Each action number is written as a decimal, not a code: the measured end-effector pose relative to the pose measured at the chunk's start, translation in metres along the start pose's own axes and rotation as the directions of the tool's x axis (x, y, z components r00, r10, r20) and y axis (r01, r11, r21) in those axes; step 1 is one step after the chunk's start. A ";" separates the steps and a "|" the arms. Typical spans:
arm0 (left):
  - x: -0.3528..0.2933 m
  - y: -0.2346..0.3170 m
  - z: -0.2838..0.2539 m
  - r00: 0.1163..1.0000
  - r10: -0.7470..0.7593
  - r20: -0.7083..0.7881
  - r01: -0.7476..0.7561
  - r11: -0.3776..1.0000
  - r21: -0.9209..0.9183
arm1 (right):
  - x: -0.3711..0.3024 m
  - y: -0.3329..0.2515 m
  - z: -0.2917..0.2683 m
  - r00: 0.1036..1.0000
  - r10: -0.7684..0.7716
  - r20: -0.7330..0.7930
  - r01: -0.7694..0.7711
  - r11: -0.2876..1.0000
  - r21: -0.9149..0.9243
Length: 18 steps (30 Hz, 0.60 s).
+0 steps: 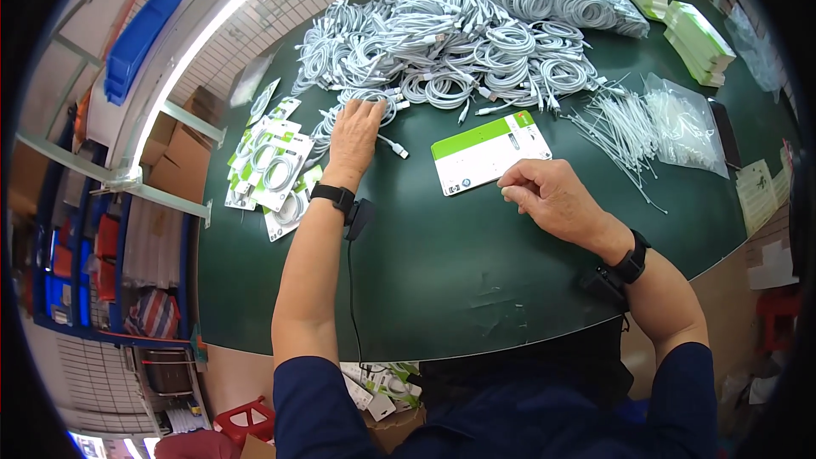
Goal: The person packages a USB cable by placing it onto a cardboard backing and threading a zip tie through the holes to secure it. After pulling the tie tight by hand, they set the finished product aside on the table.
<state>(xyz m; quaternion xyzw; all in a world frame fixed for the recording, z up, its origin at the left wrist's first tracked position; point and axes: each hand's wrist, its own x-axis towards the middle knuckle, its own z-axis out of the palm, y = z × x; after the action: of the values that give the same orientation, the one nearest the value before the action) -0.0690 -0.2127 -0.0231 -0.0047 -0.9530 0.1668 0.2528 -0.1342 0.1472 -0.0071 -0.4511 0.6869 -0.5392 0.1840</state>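
At the near left edge of a big heap of coiled grey-white charging cables (433, 34), my left hand (353, 138) reaches over one coiled cable (387, 112). Its fingers bend down onto the coil, and their tips are hidden. A cable plug (398, 150) sticks out to the right of that hand. My right hand (557, 195) is closed, thumb against curled fingers, at the lower right corner of a white and green packaging card (472, 166) lying flat. Whatever those fingers hold, if anything, is too hidden to make out.
Carded cables (276, 174) lie piled on the table's left side. Loose white cable ties (625, 132) spread to the right beside a clear bag of ties (680, 127). Stacks of green-white cards (697, 42) stand at the back right. A black wire (353, 289) hangs from my left wrist.
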 end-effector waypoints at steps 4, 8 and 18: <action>0.012 -0.010 0.002 0.999 -0.029 0.027 0.029 1.000 -0.004 | -0.001 0.002 0.001 0.998 -0.067 -0.007 0.066 0.997 -0.039; 0.021 -0.010 -0.011 0.990 -0.139 0.023 0.141 0.979 -0.151 | 0.001 0.000 0.001 0.996 -0.083 -0.014 0.083 0.996 -0.029; 0.042 -0.003 -0.057 0.870 -0.415 -0.266 0.337 0.894 -0.295 | 0.001 0.000 0.002 0.996 -0.085 -0.011 0.085 0.996 -0.027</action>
<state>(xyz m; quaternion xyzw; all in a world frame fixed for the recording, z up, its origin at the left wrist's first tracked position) -0.0783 -0.1935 0.0447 0.1246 -0.8941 -0.0047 0.4301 -0.1331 0.1453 -0.0074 -0.4791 0.6752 -0.5403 0.1508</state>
